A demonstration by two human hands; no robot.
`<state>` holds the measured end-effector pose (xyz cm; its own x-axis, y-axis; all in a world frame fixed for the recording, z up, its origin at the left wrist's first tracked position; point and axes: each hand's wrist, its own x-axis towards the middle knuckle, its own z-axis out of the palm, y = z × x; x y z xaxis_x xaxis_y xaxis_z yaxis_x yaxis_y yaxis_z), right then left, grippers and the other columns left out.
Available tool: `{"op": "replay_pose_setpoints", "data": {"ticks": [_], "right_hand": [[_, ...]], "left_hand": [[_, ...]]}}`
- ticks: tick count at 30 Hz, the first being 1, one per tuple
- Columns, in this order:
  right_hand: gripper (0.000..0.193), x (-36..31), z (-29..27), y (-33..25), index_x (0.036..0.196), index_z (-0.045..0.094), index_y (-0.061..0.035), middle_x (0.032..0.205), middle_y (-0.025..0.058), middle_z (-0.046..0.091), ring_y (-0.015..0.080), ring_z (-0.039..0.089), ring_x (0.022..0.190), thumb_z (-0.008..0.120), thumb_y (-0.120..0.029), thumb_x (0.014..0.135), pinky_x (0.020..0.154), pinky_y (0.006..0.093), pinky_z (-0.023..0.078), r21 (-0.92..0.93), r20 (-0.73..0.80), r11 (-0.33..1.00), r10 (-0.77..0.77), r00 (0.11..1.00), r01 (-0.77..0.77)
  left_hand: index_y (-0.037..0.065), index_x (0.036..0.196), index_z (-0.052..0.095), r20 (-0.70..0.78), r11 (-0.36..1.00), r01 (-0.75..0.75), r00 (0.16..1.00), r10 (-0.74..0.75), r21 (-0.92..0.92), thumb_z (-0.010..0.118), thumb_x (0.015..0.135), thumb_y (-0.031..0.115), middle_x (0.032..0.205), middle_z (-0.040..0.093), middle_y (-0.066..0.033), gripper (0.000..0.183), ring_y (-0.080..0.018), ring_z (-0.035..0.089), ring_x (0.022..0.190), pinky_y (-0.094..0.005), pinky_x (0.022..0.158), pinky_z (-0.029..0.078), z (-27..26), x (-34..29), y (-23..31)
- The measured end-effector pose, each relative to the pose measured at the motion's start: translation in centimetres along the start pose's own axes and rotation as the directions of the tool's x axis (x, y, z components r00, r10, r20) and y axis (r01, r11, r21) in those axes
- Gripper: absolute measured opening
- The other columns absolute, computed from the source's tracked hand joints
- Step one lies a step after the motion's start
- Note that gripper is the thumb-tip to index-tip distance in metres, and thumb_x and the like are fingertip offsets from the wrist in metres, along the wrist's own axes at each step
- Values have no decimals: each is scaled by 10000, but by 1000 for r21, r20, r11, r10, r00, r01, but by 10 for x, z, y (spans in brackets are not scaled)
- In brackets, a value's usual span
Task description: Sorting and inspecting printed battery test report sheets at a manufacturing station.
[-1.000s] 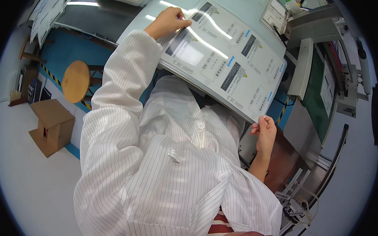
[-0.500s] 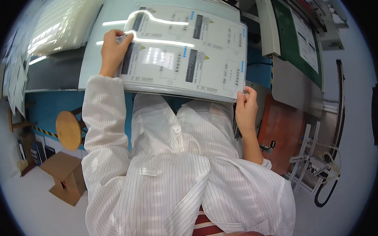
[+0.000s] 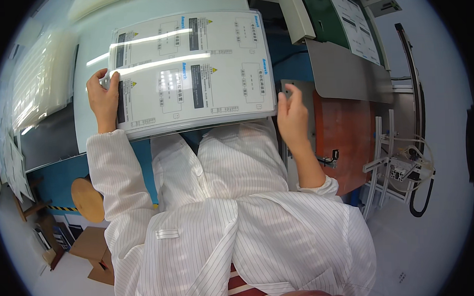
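A stack of clear plastic sheets (image 3: 222, 36), printed with panels of dark blocks, line boxes and small yellow triangles, lies on the pale glass-like tabletop in front of me. At its left edge my left hand (image 3: 104, 99) grips the sheets, thumb on the rim and fingers curled beside it. My right hand (image 3: 293, 114) is raised just off the stack's right edge, touching nothing, thumb and forefinger apart. Bright light streaks reflect off the top sheet.
Clear plastic-wrapped sheets (image 3: 49, 76) are piled at the left. To the right stands a machine with a green bed (image 3: 319, 25) carrying a printed sheet (image 3: 354, 26). A round wooden stool (image 3: 86, 200) and cardboard box (image 3: 91, 244) are lower left; a metal frame (image 3: 391, 166) stands right.
My right hand has let go of the stack's right corner and moved clear of it. The left hand stays at the left edge. My view has shifted to the right.
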<state>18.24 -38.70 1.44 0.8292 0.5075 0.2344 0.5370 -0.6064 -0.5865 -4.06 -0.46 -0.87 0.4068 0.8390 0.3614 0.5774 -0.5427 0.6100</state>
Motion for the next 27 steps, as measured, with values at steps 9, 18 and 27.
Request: {"op": "replay_pose_setpoints", "data": {"ticks": [9, 18, 27], "right_hand": [[282, 37, -46, 26, 1047, 587, -18, 626, -17, 496, 58, 455, 558, 650, -260, 915, 502, 220, 406, 218, 100, 938, 251, 963, -268], [257, -1, -12, 7, 805, 553, -42, 616, -14, 523, 46, 473, 496, 651, -251, 920, 440, 202, 415, 442, 590, 698, 246, 769, -563], [214, 6, -26, 10, 808, 569, -38, 655, 21, 588, 84, 564, 524, 541, -180, 966, 524, 222, 516, 488, 712, 593, 154, 685, -640]], "left_hand": [[56, 1157, 635, 25, 999, 54, 998, -54, -6, 684, 865, 337, 1082, 569, -49, 408, -101, 435, 698, -242, 682, 430, -1, -1, 1], [58, 1154, 642, 26, 997, 67, 997, -66, -28, 692, 860, 320, 1066, 570, -44, 397, -99, 440, 704, -247, 685, 430, 1, 1, 4], [56, 1144, 649, 18, 997, 72, 997, -72, -38, 689, 864, 328, 1048, 570, -35, 392, -95, 428, 699, -244, 681, 427, 1, 0, 2]]}}
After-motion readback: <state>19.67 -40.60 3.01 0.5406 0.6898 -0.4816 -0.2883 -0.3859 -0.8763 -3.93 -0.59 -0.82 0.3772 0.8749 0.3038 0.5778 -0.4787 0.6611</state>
